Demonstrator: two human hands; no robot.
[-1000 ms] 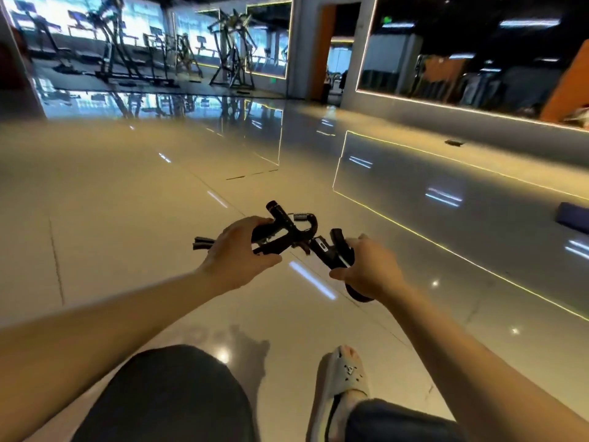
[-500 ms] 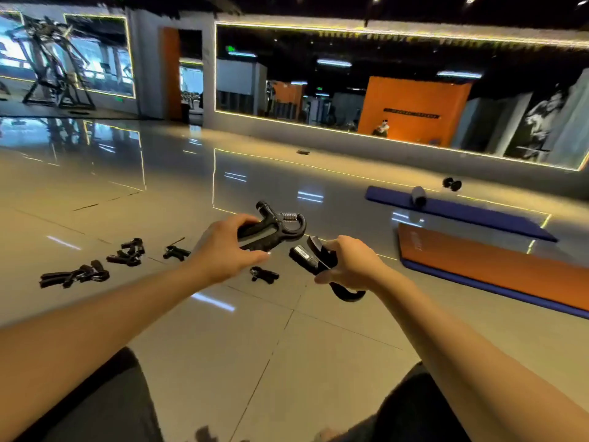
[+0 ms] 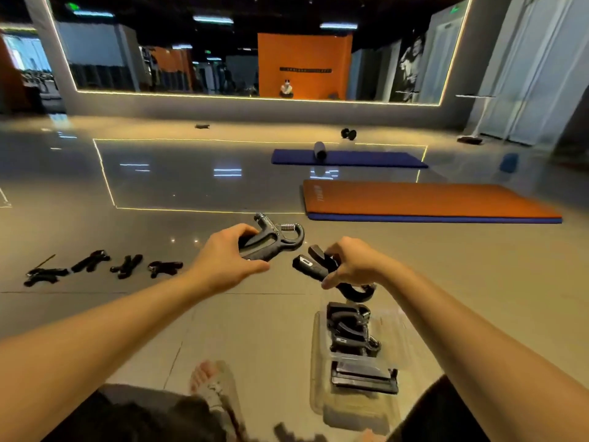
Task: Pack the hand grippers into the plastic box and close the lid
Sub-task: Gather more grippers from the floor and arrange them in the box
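The packing looks partly done: several packed hand grippers (image 3: 349, 330) lie in the clear plastic box (image 3: 318, 352) on the floor (image 3: 191, 186) by the person's right knee, and its lid is not closed over them. The left hand (image 3: 223, 263) grips one hand gripper (image 3: 271, 239) by its handles, and the right hand (image 3: 353, 266) holds a second hand gripper (image 3: 314, 266) just above the box. Both await packing, as do four loose hand grippers (image 3: 127, 266) lying well to the left.

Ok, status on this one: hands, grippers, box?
Left hand grips one hand gripper; right hand grips a second gripper. Plastic box open below right hand, partly filled. Loose grippers on floor, left. Nothing blocking the box.
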